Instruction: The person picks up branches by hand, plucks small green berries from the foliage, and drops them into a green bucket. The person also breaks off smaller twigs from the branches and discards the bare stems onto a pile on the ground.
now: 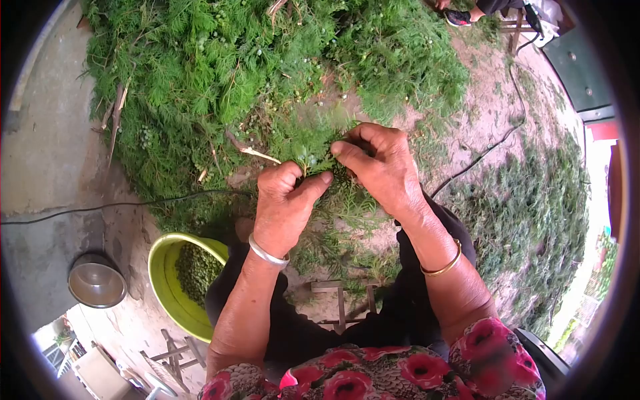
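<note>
Both hands are raised close together in the middle of the head view. My left hand (283, 200) is closed on a green sprig (310, 160), its thumb pointing right. My right hand (381, 163) is just to the right, thumb and fingertips pinched at the sprig's foliage; what exactly lies between them is too small to make out. Below and left of my left hand, a yellow-green bucket (161, 257) holds many small green berries (197, 273).
A large heap of green branches (200, 73) lies ahead. More cut foliage (527, 207) spreads at the right. A black cable (487, 152) crosses the ground. A metal bowl (97, 281) sits at left. Another person's shoe (457, 18) shows at the top right.
</note>
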Available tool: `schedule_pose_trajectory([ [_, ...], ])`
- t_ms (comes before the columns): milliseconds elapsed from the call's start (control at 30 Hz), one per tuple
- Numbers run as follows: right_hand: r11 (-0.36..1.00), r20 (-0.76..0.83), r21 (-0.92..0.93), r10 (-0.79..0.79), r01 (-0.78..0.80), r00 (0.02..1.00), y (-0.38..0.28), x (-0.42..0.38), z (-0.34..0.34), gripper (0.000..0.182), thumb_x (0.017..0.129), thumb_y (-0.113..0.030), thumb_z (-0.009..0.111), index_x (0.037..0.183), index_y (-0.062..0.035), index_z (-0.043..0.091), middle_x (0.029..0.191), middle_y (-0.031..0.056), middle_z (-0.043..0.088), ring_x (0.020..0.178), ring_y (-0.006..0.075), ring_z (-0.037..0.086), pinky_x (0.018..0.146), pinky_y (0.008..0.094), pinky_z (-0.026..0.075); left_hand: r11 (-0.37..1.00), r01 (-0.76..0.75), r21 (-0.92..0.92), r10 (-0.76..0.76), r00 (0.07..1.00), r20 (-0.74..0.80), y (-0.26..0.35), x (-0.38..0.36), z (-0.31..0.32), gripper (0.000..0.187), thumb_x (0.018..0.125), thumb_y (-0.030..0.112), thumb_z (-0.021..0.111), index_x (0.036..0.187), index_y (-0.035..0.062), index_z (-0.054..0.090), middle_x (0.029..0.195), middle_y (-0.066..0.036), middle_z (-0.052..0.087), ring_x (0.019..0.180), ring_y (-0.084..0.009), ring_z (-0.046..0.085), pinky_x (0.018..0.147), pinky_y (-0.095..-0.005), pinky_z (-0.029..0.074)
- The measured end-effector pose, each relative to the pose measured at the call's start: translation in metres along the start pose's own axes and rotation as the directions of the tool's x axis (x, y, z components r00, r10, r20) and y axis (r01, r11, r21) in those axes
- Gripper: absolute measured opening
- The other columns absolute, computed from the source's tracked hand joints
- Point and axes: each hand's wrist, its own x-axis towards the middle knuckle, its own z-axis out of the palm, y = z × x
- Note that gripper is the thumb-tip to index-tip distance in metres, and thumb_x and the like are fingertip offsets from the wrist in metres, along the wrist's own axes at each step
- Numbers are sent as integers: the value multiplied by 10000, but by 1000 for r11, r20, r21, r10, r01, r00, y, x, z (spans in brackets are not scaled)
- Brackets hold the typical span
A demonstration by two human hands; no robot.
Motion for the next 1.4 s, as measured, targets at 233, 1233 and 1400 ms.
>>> schedule_pose_trajectory([
  [233, 632, 256, 632, 377, -449, 890, -1, 2, -10, 110, 821, -115, 609, 782, -19, 572, 595, 1, 506, 465, 80, 418, 410, 223, 300, 957, 76, -279, -81, 997, -8, 3, 2, 3, 96, 760, -5, 678, 685, 10, 620, 629, 30, 556, 583, -39, 442, 547, -223, 367],
  [1233, 270, 430, 839, 201, -472, 880, 1, 1, -25, 170, 889, -188, 526, 846, -24, 519, 790, 147, 536, 614, 165, 493, 417, 201, 315, 959, 162, -234, -195, 972, -128, 8, 10, -20, 342, 832, 76, 634, 566, 92, 420, 593, 78, 385, 562, -40, 308, 505, -247, 251],
  [1400, 620, 281, 724, 135, -302, 950, -1, -4, -12, 153, 855, -147, 624, 779, -15, 617, 586, 37, 563, 433, 81, 446, 363, 199, 298, 999, 47, 19, -45, 992, -117, 2, 9, -13, 384, 844, 96, 628, 554, 45, 382, 567, 52, 336, 552, -60, 283, 483, -276, 245],
])
